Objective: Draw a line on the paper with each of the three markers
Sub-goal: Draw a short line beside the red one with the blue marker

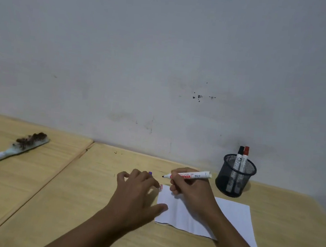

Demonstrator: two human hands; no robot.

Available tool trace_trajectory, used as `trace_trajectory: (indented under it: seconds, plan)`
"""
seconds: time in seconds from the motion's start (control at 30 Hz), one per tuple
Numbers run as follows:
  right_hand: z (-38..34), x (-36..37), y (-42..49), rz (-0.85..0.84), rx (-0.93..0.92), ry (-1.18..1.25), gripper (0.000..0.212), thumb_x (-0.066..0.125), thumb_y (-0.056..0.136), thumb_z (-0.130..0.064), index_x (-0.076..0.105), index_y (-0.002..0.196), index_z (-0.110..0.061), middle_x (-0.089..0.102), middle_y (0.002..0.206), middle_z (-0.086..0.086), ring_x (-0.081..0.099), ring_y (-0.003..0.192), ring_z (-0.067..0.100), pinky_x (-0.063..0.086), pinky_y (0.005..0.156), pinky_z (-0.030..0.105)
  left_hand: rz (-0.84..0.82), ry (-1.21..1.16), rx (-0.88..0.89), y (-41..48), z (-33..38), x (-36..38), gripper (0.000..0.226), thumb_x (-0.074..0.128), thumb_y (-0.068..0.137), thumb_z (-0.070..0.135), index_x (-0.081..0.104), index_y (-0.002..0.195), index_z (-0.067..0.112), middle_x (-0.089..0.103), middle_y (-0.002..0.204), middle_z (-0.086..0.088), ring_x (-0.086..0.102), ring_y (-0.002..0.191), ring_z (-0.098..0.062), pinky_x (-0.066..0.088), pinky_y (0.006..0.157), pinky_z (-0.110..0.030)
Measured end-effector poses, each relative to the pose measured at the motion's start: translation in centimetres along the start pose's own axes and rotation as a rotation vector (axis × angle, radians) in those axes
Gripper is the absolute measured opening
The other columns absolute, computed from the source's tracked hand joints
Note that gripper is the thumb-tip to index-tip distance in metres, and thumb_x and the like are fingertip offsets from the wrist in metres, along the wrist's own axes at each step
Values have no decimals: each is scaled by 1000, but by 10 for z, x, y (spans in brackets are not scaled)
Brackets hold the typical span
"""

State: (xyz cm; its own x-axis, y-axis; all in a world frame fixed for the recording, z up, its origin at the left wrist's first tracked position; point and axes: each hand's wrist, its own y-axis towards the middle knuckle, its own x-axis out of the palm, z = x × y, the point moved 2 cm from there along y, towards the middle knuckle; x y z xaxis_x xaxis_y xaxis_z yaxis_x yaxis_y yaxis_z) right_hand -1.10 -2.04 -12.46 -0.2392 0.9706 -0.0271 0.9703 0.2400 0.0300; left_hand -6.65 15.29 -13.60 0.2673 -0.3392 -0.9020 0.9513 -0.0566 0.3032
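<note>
A white sheet of paper (233, 215) lies on the wooden table (71, 194). Short coloured marks (161, 187) show at its top left corner. My right hand (187, 189) grips an uncapped white marker (199, 175) held level above the paper's top edge, dark tip pointing left. My left hand (137, 192) has its thumb on the paper's left edge, and a small purple cap (150, 173) pokes out between its fingers. A black marker (240, 150) and a red marker (246, 151) stand capped in a black mesh cup (232, 181) just behind the paper on the right.
A long pale brush with dark bristles (16, 149) lies at the far left of the table. A seam between two tabletops (68, 166) runs diagonally left of my hands. A grey wall (164, 63) closes off the back edge.
</note>
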Motion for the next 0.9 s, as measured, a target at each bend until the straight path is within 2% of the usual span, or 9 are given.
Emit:
trace_trajectory:
  seconds: [0.1,0.2,0.33,0.43,0.6,0.73,0.9]
  plan:
    - [5,1,11,-22,8,-149,9,75,88,-19,75,95,-14,76,78,6,72,70,16,60,66,27,-76,3,-2,2,0,0,61,50,70,77,57,120,42,53,126,22,40,120,-6,20,103,-41]
    - [16,-2,17,-13,-13,-260,3,74,89,-18,73,90,-15,73,74,3,69,64,12,56,60,22,-113,-35,10,-1,-5,7,57,54,75,74,58,124,44,54,128,21,39,122,-7,26,104,-42]
    - [29,-7,22,17,-44,-334,2,72,90,-18,72,88,-17,73,74,1,70,66,12,55,58,19,-177,-27,35,-2,-10,16,47,51,85,66,57,126,45,50,133,16,33,127,-12,24,109,-58]
    - [32,-7,25,-15,-70,-359,5,69,92,-19,72,88,-17,73,74,1,70,66,13,55,58,18,-200,12,51,1,-11,18,47,45,85,68,56,126,46,46,137,15,28,128,-13,23,108,-61]
    - [34,-7,28,-62,-96,-359,10,69,91,-21,72,86,-13,71,71,6,68,63,13,56,60,21,-177,-4,69,2,-16,23,50,41,81,73,61,119,47,53,131,13,37,123,-16,33,100,-65]
    - [32,-5,31,-95,-113,-335,13,70,90,-15,72,82,-6,69,67,12,64,57,10,54,59,20,-151,-10,79,3,-19,28,49,39,80,72,64,113,47,57,124,11,42,116,-18,38,93,-67]
    - [32,-5,31,-104,-117,-357,15,71,90,-17,70,78,-7,67,64,6,62,55,8,51,58,18,-106,-30,105,3,-21,33,45,45,79,69,69,107,43,62,118,6,50,112,-25,41,88,-68]
